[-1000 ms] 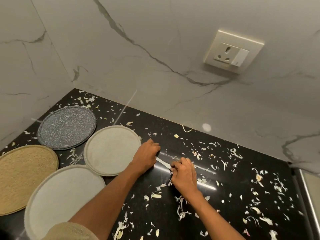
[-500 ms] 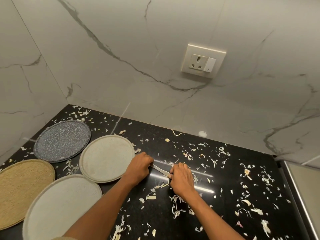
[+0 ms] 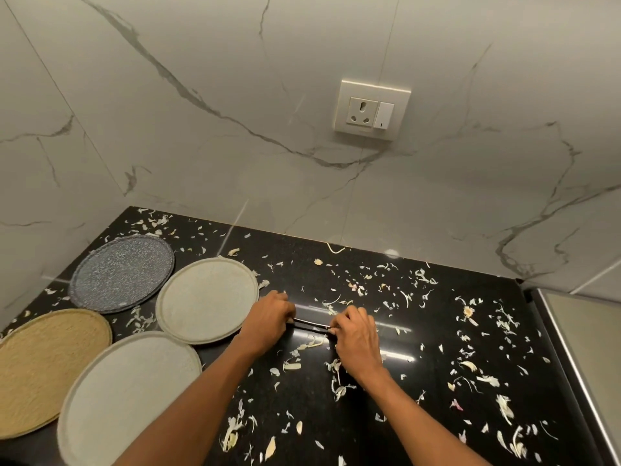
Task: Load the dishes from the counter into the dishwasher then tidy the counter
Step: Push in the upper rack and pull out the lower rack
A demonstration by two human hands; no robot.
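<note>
We recorded both hands low on the black counter (image 3: 437,331), knuckles up. The left hand (image 3: 268,319) had its fingers curled down around one end of a thin dark strip (image 3: 311,324); the right hand (image 3: 358,334) pinched the other end between curled fingertips. We could not tell what the strip was; it lay flat between the two hands, just above the counter surface or on it.

Count of dishes, all on the left part of the counter: four round plates. One speckled blue plate (image 3: 122,272) at the back, one pale grey plate (image 3: 206,299) just beside the left hand, one larger grey plate (image 3: 129,396) nearest us, one tan plate (image 3: 47,363) at the far left edge. The two grey plates touched or nearly touched.

Pale peel scraps (image 3: 413,287) were scattered over the counter, too many to count. One wall socket (image 3: 371,111) on the marble wall.
</note>
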